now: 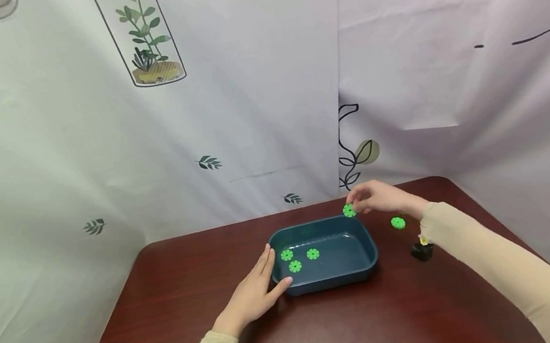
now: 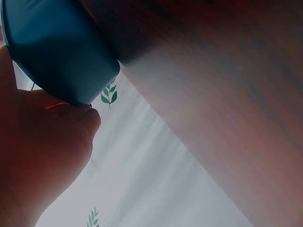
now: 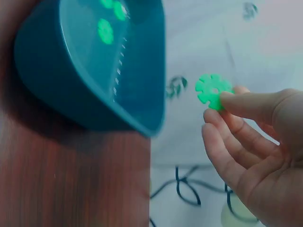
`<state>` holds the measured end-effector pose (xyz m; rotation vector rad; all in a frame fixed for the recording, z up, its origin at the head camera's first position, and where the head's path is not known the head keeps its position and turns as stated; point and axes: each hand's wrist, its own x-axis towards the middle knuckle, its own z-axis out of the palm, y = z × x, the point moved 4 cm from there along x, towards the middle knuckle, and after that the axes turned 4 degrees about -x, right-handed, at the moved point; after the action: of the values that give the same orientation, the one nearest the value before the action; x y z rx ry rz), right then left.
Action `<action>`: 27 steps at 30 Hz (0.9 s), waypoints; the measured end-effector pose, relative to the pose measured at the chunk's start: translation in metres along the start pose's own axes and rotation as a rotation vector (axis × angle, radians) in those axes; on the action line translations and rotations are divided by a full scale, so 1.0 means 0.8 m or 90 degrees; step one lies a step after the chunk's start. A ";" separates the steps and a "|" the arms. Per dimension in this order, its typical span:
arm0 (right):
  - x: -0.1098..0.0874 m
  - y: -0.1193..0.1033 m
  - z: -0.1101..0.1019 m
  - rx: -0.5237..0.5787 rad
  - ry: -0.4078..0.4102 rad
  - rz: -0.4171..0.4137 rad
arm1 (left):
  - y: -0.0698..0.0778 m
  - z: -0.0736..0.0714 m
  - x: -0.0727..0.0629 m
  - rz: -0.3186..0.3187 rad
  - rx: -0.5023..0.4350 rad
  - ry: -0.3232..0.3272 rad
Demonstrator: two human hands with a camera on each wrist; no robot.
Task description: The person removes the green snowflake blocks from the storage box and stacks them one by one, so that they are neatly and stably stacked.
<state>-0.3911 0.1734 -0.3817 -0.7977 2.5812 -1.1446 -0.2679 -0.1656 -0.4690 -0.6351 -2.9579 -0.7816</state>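
Observation:
Between thumb and fingers, my right hand (image 1: 376,197) pinches a green notched plastic disc (image 3: 213,91) with a small hole in its middle. That disc is held up near the far right corner of a dark blue rectangular tray (image 1: 322,285). My left hand (image 1: 255,291) rests against the tray's left end, its thumb over the near rim and its fingers along the side. Inside the tray, toward its left, lie several objects of the same kind: green discs (image 1: 313,254). In the left wrist view, the left hand (image 2: 52,142) touches the tray's outer wall (image 2: 61,52).
Another green disc (image 1: 398,223) lies on the dark red wooden table (image 1: 360,329), right of the tray. Near the right sleeve sits a small black object (image 1: 422,251) with a yellow and white flower. A printed white cloth (image 1: 256,109) hangs behind the table.

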 end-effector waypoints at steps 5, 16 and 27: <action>-0.017 0.025 -0.029 0.030 0.070 0.031 | -0.003 0.001 -0.002 -0.012 0.005 0.004; -0.061 0.085 -0.061 0.042 0.176 0.110 | -0.002 0.002 0.001 -0.011 -0.002 0.004; -0.073 0.137 -0.037 0.098 0.198 0.149 | -0.003 0.005 0.002 -0.005 -0.002 0.011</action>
<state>-0.3974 0.2847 -0.4443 -0.2931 2.6898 -1.4672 -0.2695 -0.1648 -0.4737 -0.6137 -2.9456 -0.7891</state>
